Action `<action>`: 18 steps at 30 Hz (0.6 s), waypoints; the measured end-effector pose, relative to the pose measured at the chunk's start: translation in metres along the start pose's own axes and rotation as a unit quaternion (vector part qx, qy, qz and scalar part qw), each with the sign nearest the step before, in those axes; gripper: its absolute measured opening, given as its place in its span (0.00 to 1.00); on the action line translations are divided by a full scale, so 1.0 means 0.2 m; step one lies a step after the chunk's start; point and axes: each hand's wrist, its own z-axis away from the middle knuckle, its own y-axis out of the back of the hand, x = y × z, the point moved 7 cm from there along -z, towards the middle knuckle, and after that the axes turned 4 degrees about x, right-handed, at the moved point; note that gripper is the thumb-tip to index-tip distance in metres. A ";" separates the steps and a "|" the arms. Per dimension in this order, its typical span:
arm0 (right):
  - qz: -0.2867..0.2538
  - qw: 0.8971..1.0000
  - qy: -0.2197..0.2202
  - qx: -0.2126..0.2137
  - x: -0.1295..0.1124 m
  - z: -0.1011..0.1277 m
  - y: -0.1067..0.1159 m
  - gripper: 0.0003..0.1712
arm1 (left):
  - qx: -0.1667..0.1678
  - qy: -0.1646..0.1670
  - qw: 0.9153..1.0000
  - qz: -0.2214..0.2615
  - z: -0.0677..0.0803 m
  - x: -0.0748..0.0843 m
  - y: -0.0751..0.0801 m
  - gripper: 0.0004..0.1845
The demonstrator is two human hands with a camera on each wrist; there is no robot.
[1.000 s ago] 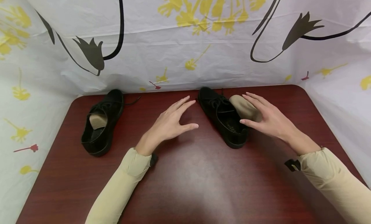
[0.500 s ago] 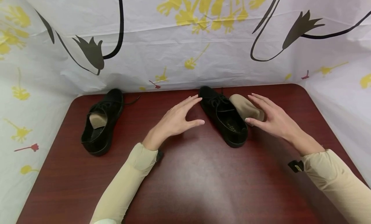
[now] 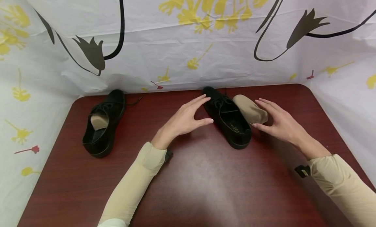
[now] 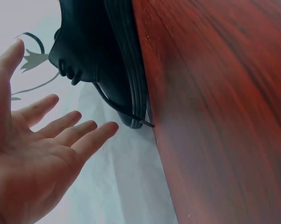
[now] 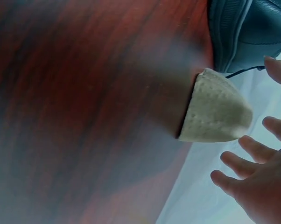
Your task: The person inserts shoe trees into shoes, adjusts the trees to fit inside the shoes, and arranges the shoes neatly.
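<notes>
**Two open hands flank a black shoe near the far edge of the table**

A black lace-up shoe [image 3: 227,117] is seen lying near the far edge of the dark red table [image 3: 205,188], a little toward its right side, with the toe turned to the far edge and the heel toward the person. A beige insole [image 3: 249,109] is propped just beside it on the right, touching its upper edge.

The left hand [image 3: 185,119] is held open just to the left of the shoe, fingers straight and spread, thumb stretched toward the shoe's side; nothing is gripped. In the left wrist view the fingertips [image 4: 101,133] are shown close to the shoe's sole, apart from it.

The right hand [image 3: 279,122] is likewise held open on the right, fingers spread, just beside the insole; whether it is touched cannot be told. Nothing is gripped.

A second black shoe [image 3: 102,124], with a beige insole [image 3: 99,121] tucked inside it, is placed well apart, near the far left corner of the table. A white sheet [image 3: 188,41] printed with yellow and black figures is hung behind the table.
</notes>
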 end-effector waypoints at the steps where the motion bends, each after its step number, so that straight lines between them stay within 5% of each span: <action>1: 0.001 1.000 0.000 0.000 0.01 0.00 -0.01 0.50 | -0.007 0.000 1.000 0.003 0.00 0.00 -0.01 0.45; 7: 0.003 1.000 -0.005 -0.003 0.05 0.00 -0.04 0.50 | -0.050 -0.007 0.999 0.019 -0.02 0.03 -0.07 0.47; 18: 0.000 1.000 -0.016 -0.002 0.09 0.01 -0.06 0.49 | -0.049 -0.001 0.998 0.029 -0.06 0.06 -0.10 0.45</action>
